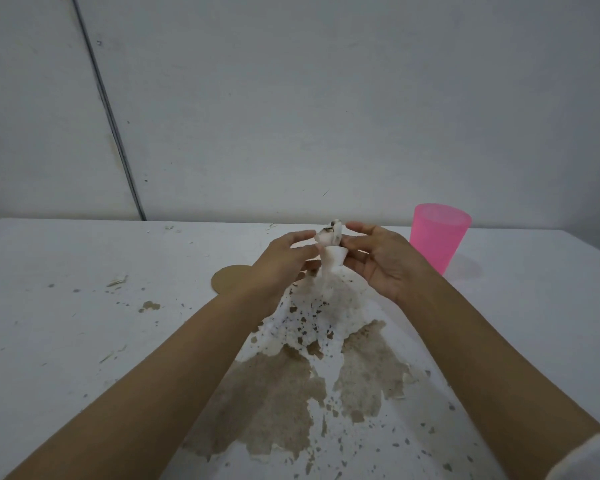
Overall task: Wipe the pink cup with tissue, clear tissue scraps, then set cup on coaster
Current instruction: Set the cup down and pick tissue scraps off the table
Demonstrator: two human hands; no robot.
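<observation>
The pink cup (pixel 439 235) stands upright on the white table (pixel 66 341) at the back right, just right of my right hand. Between both hands, above the table's middle, I hold a crumpled white tissue (pixel 330 251) with dark specks at its top. My left hand (pixel 278 268) pinches its left side. On the tissue's right side, my right hand (pixel 383 261) pinches with thumb and fingers. A round brown coaster (pixel 227 277) lies flat on the table, partly hidden behind my left wrist.
The tabletop is worn, with large brown peeled patches (pixel 274 393) near me and small scraps (pixel 116 282) scattered at left and along the back edge. A white wall rises right behind the table.
</observation>
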